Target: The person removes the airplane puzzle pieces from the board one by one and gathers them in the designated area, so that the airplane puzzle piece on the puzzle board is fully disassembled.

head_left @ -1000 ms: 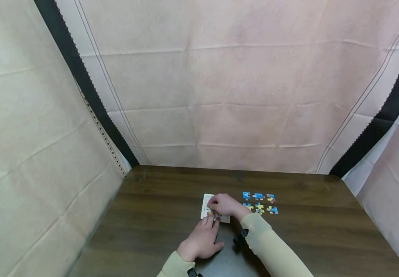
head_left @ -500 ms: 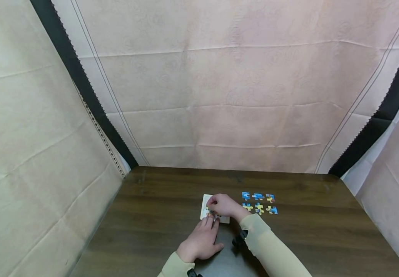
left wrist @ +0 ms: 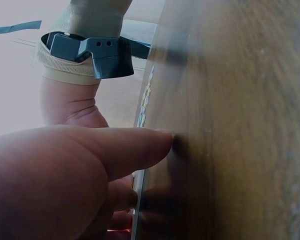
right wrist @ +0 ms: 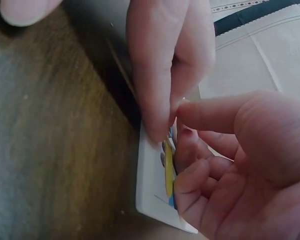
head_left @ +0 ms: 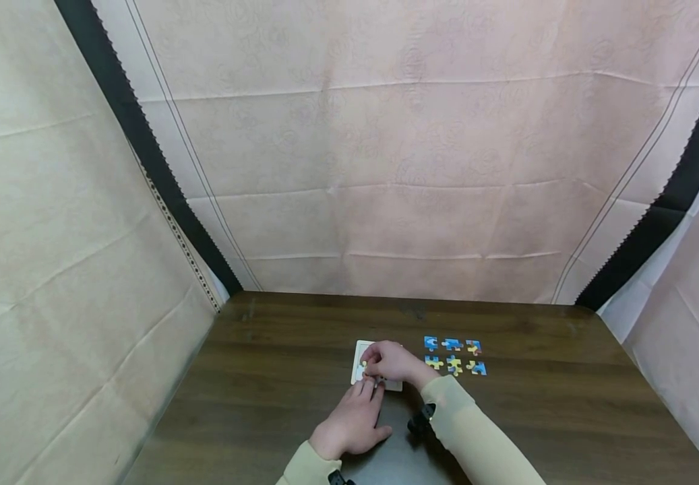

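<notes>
In the head view, a white puzzle tray lies on the table, mostly covered by both hands. My left hand rests at its near edge, fingers stretched forward onto the tray and thumb out to the side. Over the tray, my right hand bends its fingers around a jigsaw piece. From the right wrist, a yellow and blue jigsaw piece shows at the curled right fingers, close above the white tray. Left fingertips touch the tray beside it. The pinch itself is partly hidden.
Several loose blue and yellow jigsaw pieces lie in two rows to the right of the tray. The brown wooden table ends at a far edge, with pale cloth walls behind and at both sides.
My right fingers have shifted slightly over the tray, with the thumb a little lower. The left hand stays in place, and the loose pieces have not moved.
</notes>
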Motion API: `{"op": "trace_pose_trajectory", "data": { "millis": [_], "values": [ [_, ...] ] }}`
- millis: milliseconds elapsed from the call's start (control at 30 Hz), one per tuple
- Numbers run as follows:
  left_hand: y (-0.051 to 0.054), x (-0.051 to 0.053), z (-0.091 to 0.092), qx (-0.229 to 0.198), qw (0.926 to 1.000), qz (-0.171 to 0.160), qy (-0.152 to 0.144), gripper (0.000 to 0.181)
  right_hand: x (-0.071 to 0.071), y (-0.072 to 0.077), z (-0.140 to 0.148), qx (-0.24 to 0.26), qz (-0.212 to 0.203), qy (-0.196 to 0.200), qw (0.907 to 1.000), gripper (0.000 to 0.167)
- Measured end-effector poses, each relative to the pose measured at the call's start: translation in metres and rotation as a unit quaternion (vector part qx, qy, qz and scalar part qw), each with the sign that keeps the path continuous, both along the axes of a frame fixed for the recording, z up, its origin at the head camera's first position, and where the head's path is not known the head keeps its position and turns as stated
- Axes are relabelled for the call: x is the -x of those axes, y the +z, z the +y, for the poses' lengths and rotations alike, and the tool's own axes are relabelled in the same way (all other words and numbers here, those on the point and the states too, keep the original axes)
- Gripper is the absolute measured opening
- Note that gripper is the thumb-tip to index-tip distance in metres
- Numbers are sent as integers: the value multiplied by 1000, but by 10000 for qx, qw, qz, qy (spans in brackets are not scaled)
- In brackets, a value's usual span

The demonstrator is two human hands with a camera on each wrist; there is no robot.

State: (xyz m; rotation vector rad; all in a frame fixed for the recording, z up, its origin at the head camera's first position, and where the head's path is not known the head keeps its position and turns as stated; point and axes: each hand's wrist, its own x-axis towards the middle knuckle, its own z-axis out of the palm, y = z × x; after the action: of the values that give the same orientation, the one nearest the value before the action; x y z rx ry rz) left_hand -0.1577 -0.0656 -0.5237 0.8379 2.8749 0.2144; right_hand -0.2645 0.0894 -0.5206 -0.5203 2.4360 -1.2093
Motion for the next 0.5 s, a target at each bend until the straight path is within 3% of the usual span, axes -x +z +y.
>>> {"op": "trace_pose_trajectory", "data": {
  "millis": [500],
  "values": [
    [-9, 4, -2, -204, 9997, -105, -73, 78, -2, -4, -2, 178, 3, -130, 9998, 19]
  ]
}}
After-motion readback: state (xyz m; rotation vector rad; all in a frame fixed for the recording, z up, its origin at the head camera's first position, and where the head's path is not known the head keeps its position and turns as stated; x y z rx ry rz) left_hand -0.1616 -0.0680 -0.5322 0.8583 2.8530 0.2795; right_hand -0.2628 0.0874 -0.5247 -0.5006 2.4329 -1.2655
